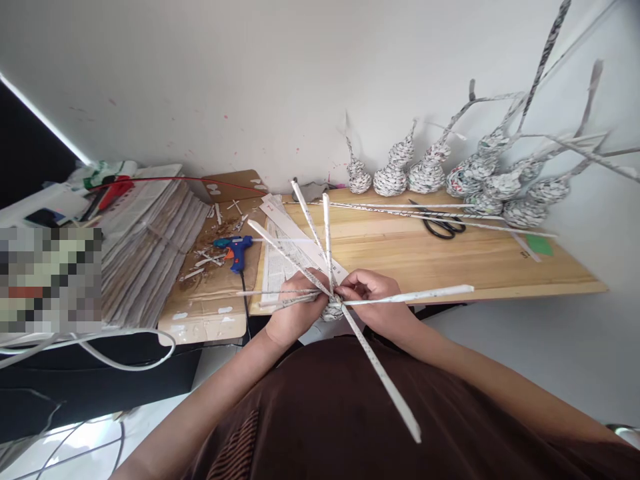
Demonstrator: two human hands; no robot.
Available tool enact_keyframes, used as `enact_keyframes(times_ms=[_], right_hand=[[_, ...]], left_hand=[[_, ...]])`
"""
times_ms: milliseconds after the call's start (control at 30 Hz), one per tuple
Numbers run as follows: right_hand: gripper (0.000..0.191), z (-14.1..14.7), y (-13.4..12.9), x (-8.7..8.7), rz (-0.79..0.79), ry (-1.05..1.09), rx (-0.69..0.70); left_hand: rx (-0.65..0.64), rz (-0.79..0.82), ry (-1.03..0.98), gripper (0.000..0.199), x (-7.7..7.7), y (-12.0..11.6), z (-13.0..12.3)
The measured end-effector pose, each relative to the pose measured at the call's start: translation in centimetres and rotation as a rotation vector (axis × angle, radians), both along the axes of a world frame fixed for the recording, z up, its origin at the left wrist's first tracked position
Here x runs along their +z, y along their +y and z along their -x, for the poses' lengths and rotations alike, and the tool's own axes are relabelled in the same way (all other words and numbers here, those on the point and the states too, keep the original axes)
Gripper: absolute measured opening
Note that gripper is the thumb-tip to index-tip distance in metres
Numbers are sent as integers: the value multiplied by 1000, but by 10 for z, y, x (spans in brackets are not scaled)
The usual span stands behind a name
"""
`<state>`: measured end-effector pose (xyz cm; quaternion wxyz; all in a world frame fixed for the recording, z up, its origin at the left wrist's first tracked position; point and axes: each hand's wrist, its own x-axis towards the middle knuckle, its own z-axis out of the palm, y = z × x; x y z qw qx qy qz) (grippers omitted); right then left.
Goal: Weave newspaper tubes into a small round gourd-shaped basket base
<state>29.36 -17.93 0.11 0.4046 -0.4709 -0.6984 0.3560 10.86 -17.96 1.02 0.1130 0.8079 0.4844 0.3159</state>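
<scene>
A small woven paper piece (332,311) is between my two hands at the table's front edge, with several rolled paper sticks fanning out from its top. My left hand (300,307) is closed round its left side and some of the sticks. At the right, my right hand (373,297) has its fingers pinched at the base of the sticks, beside one stick (435,293) that points right. Another stick (385,380) slants down toward my lap. The lower part of the woven piece is partly hidden by my hands.
Woven paper gourd shapes (390,177) line the wall. Black scissors (443,227) and long paper sticks lie on the wooden board (480,267). Left are a blue glue gun (241,253), cardboard (220,320) with scraps, and a newspaper stack (150,247).
</scene>
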Motion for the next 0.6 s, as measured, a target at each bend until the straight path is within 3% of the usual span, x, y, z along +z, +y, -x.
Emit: enact_keyframes(times_ms=[233, 433, 600], right_hand=[[4, -2, -6, -3, -22, 21, 41], [6, -1, -7, -12, 44, 54, -11], [7, 1, -9, -17, 28, 108, -15]], left_hand=[[69, -41, -127, 15, -4, -4, 0], [-166, 174, -167, 16, 10, 3, 8], [-123, 140, -71, 18, 10, 6, 9]])
